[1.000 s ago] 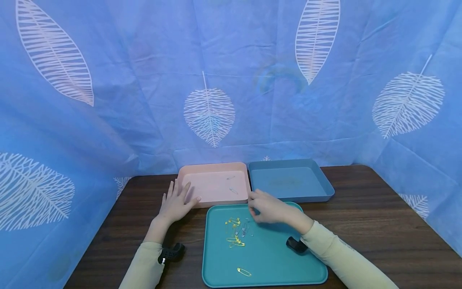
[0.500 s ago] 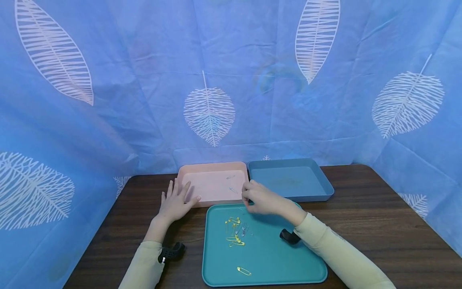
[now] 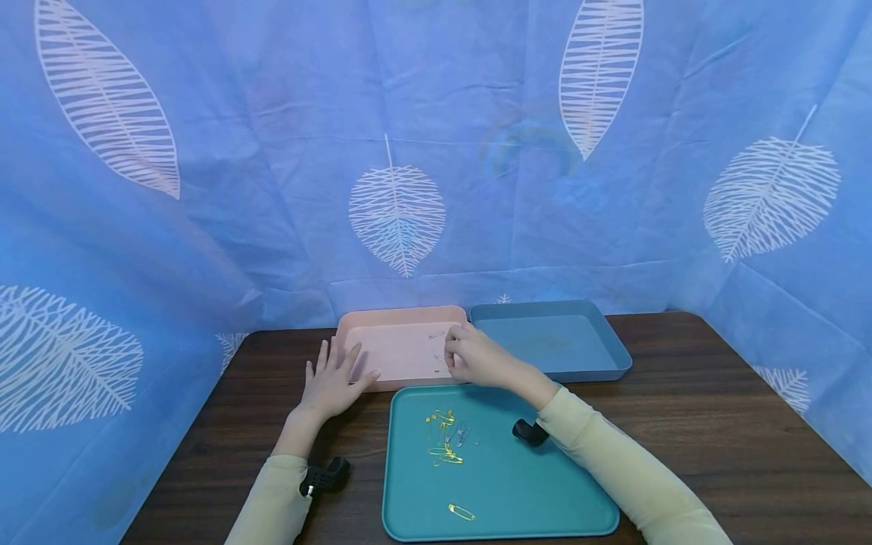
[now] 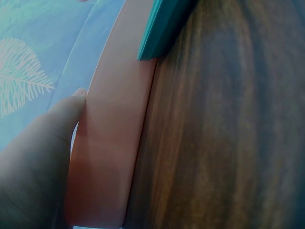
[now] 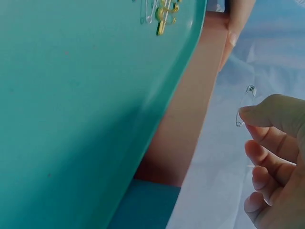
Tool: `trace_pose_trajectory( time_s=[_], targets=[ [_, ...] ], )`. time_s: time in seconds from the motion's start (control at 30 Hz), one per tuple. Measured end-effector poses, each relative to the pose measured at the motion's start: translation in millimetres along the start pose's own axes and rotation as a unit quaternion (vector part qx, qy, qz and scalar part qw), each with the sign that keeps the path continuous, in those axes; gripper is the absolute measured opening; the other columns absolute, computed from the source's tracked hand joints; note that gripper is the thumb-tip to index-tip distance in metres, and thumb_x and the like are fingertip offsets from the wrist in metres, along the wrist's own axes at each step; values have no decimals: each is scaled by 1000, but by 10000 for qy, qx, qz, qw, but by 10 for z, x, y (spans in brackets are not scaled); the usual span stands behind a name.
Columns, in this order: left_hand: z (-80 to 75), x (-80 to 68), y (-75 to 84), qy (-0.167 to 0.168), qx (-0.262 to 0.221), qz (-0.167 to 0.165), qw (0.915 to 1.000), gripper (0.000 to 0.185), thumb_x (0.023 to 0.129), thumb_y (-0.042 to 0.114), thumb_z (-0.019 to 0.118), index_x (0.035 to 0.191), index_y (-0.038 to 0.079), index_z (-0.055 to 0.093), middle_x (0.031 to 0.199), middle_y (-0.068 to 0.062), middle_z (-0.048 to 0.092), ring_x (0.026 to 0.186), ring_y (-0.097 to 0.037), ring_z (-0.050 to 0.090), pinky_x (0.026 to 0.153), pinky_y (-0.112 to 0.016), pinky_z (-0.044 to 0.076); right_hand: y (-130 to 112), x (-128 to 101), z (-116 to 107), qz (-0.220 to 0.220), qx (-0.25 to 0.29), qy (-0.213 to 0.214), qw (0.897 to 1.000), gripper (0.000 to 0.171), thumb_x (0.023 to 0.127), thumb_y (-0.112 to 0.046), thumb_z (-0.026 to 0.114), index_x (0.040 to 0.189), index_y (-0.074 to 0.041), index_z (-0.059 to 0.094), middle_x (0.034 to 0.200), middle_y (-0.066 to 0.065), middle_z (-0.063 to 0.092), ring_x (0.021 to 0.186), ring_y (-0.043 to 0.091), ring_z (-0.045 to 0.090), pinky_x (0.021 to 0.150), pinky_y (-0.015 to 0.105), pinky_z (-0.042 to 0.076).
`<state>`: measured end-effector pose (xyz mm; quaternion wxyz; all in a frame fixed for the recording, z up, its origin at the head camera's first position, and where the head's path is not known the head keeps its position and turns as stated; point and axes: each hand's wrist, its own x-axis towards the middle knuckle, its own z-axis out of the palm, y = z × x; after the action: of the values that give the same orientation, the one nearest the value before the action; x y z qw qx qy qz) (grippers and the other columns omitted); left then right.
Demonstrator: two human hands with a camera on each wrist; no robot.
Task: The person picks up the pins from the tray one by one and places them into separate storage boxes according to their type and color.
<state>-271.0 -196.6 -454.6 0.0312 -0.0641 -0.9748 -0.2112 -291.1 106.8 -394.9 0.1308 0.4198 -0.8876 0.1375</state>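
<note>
Dark wood-grain surface (image 3: 695,424), blue leaf-print drapes behind: nearest, loose safety pins (image 3: 446,439) lie on a teal tray (image 3: 545,499); beyond, the left hand (image 3: 332,384) rests flat, fingers relaxed, against a pink tray (image 3: 402,316), while the right hand (image 3: 477,357) pinches a silver safety pin (image 5: 244,106) above it. So slight a fingertip pinch could let the pin slip and fall outside the tray.

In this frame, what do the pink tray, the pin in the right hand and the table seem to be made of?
Pink tray: likely matte plastic; smooth, even colour, rounded rim. Pin pinched by the right hand: silvery metal wire by its thin glinting look. Table: dark wood-grain surface, possibly laminate. The left hand rests against the tray.
</note>
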Motion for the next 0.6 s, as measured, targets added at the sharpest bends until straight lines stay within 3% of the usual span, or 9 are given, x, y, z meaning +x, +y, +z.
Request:
trace_pose_trajectory(
  time_s=[0.33, 0.5, 0.6],
  targets=[
    [10, -10, 0, 57, -22, 6, 10000, 84, 90, 68, 48, 155, 20, 26, 163, -23, 1, 150, -44, -7, 110, -75, -1, 68, 194, 94, 245, -214, 151, 9994, 21, 82, -7, 69, 68, -17, 56, 92, 2, 55, 88, 19, 47, 70, 33, 38],
    [2, -7, 3, -36, 5, -44, 10000, 85, 90, 69, 46, 156, 21, 24, 163, -21, -1, 150, -42, -11, 110, -74, -1, 51, 298, 123, 338, -243, 142, 9990, 21, 83, -6, 68, 68, -15, 56, 92, 3, 56, 95, 24, 53, 86, 43, 46],
    [2, 0, 2, -62, 34, -52, 10000, 85, 90, 70, 45, 156, 22, 23, 164, -21, -1, 150, -42, -11, 110, -74, -1, 56, 359, 164, 246, -387, 230, 9987, 22, 84, -5, 67, 68, -15, 55, 89, 4, 56, 98, 27, 54, 98, 50, 43]
  ],
)
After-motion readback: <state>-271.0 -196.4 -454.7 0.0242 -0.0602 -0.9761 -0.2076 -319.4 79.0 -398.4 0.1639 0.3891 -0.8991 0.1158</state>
